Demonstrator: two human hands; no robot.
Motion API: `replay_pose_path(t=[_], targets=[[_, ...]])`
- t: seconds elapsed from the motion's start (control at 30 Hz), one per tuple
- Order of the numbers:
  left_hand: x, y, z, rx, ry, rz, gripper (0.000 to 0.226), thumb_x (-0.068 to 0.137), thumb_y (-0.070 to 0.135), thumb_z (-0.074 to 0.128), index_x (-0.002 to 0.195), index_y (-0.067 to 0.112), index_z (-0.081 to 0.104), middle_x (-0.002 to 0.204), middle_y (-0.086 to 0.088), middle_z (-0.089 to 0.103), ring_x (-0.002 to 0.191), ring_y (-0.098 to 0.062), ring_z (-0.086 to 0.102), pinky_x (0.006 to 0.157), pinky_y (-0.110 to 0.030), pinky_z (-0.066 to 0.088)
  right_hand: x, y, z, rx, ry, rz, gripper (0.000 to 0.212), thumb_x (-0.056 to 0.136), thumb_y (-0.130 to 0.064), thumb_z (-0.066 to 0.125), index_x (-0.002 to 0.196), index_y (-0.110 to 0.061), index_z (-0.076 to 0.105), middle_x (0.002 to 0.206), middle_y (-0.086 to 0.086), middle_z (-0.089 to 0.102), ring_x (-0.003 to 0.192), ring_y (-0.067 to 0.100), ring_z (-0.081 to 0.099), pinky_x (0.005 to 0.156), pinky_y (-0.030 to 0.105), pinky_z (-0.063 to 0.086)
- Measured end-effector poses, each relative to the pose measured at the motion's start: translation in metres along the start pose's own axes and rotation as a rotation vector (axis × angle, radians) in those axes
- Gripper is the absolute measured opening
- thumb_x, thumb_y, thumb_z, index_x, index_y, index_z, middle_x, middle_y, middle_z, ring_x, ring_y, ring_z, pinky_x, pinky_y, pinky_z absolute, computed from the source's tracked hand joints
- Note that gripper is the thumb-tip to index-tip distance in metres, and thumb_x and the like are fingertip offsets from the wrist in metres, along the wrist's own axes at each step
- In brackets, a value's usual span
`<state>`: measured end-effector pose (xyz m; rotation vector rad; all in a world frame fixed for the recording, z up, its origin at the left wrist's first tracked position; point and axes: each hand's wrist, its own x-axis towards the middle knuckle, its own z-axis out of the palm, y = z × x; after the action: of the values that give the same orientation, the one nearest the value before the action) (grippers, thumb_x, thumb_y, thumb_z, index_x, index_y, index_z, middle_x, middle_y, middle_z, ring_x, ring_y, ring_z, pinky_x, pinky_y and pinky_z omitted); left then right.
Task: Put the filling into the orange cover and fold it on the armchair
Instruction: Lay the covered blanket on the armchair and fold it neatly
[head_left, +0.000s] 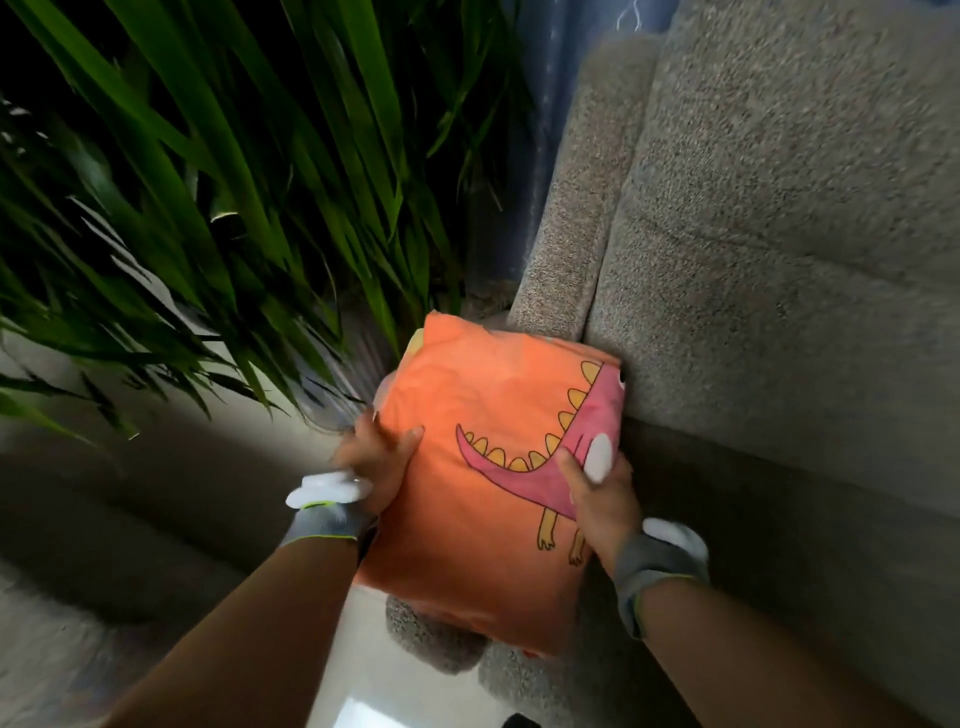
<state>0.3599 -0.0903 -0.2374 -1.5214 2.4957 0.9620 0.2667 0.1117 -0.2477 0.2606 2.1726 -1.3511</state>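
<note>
Orange cloth, folded into a thick squarish bundle, sits between the person's two hands: the orange cover (483, 493), dinosaur print (535, 447) facing up. The left hand (376, 462) grips its left edge, thumb laid across the top and the other fingers tucked out of sight beneath. The right hand (602, 499) clamps the right edge the same way, thumb pressed onto the pink of the print. None of the filling shows on its own. The bundle looks plump, so I'd guess it is already inside and the folding is done or nearly so.

The bundle's far right corner touches the grey nubbly fabric of the armchair (779, 260), but whether the chair bears any of its weight I cannot tell. To me this is the last step, setting it down. The next move calls for carrying it over onto the seat with both grips kept firm so the folds don't spring open, then letting go evenly.

A tall plant (208, 208) with long green blades crowds the left, close to the bundle. Pale floor (395, 691) shows below. Grey wristbands (327, 519) sit on both wrists.
</note>
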Motion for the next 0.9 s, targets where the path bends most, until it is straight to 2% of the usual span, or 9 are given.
replay_pose_path(t=[0.1,0.17,0.2,0.3,0.37,0.5,0.63,0.77,0.9], targets=[[-0.016,0.02,0.003,0.266,0.192,0.406,0.056,0.089,0.044,0.037,0.141,0.027,0.026,0.145,-0.006,0.035,0.133,-0.032,0.035,0.11,-0.047,0.025,-0.012,-0.007,-0.001,-0.331,0.153,-0.29,0.074,0.086,-0.048,0.052,0.146,-0.028,0.014,0.154,0.006,0.017,0.138,0.03,0.024,0.108,0.044,0.032],[-0.033,0.036,0.012,0.337,0.138,0.666,0.059,0.086,0.05,0.022,0.143,0.033,0.024,0.152,0.001,0.029,0.141,-0.027,0.026,0.114,-0.051,0.014,-0.018,-0.003,0.002,-0.605,0.135,-0.496,0.071,0.082,-0.06,0.033,0.146,-0.034,0.014,0.158,0.0,0.004,0.142,0.025,0.008,0.113,0.048,0.02],[-0.038,0.04,0.02,0.392,0.068,0.719,0.063,0.084,0.055,0.014,0.144,0.037,0.02,0.156,0.004,0.022,0.144,-0.024,0.018,0.114,-0.054,0.007,-0.018,0.001,0.005,-0.712,0.087,-0.531,0.074,0.077,-0.065,0.021,0.146,-0.037,0.013,0.158,-0.002,-0.003,0.144,0.023,-0.001,0.114,0.052,0.013],[-0.038,0.039,0.047,0.529,-0.056,0.657,0.073,0.074,0.063,-0.004,0.144,0.043,0.005,0.159,0.009,-0.001,0.147,-0.021,-0.002,0.113,-0.058,0.0,-0.009,0.013,0.008,-0.893,0.007,-0.49,0.079,0.068,-0.066,0.001,0.144,-0.043,0.0,0.156,-0.007,-0.019,0.144,0.021,-0.016,0.112,0.06,0.003],[-0.034,0.035,0.058,0.552,-0.049,0.644,0.073,0.074,0.064,-0.003,0.144,0.044,0.004,0.159,0.01,-0.003,0.147,-0.021,-0.004,0.113,-0.06,0.0,-0.001,0.016,0.006,-0.941,-0.012,-0.455,0.075,0.073,-0.066,0.002,0.144,-0.043,-0.005,0.156,-0.006,-0.023,0.144,0.022,-0.018,0.112,0.062,0.002],[-0.024,0.032,0.076,0.512,-0.044,0.682,0.069,0.077,0.064,0.012,0.143,0.045,0.013,0.159,0.009,0.003,0.147,-0.024,-0.001,0.111,-0.064,0.004,0.013,0.028,0.009,-0.971,-0.048,-0.39,0.064,0.088,-0.059,0.02,0.143,-0.043,-0.009,0.155,-0.007,-0.023,0.144,0.022,-0.017,0.113,0.062,0.002],[-0.015,0.032,0.078,0.553,-0.087,0.664,0.074,0.071,0.067,0.004,0.142,0.049,0.0,0.158,0.011,-0.008,0.147,-0.024,-0.009,0.111,-0.063,0.004,0.022,0.036,0.015,-0.937,-0.041,-0.404,0.075,0.072,-0.068,0.001,0.142,-0.045,-0.01,0.156,-0.008,-0.02,0.145,0.022,-0.014,0.111,0.064,0.005],[-0.019,0.037,0.075,0.587,-0.08,0.645,0.072,0.073,0.069,0.004,0.142,0.049,-0.002,0.158,0.011,-0.009,0.147,-0.024,-0.008,0.112,-0.063,0.008,0.02,0.032,0.008,-0.932,-0.089,-0.409,0.068,0.082,-0.063,0.019,0.142,-0.046,-0.008,0.156,-0.009,-0.02,0.145,0.022,-0.014,0.112,0.062,0.004],[-0.032,0.037,0.064,0.619,-0.113,0.603,0.063,0.09,0.059,0.028,0.144,0.045,0.0,0.158,0.01,-0.008,0.147,-0.021,-0.007,0.116,-0.055,0.008,0.011,0.02,-0.012,-0.99,-0.218,-0.433,0.067,0.09,-0.052,0.034,0.144,-0.043,-0.004,0.157,-0.007,-0.019,0.146,0.024,-0.01,0.114,0.057,0.01]])
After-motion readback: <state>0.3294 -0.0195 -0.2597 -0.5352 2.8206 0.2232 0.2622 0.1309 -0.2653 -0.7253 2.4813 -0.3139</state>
